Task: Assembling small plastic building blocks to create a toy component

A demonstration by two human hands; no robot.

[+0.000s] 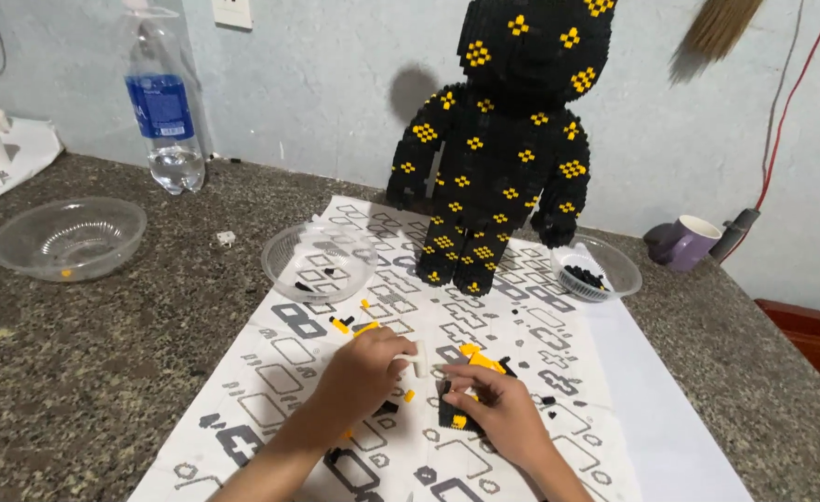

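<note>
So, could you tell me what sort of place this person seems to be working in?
Probably a home counter used as a hobby spot: a speckled stone countertop against a painted wall, with a water bottle, a purple mug and a tall black-and-yellow brick-built bear figure on a printed building sheet.

Head view: single camera worn on the person's head, angled down and forward across the surface (pixel 103 372). Hands close at 6 o'clock; wall (pixel 336 84) farther off at 12 o'clock.
</note>
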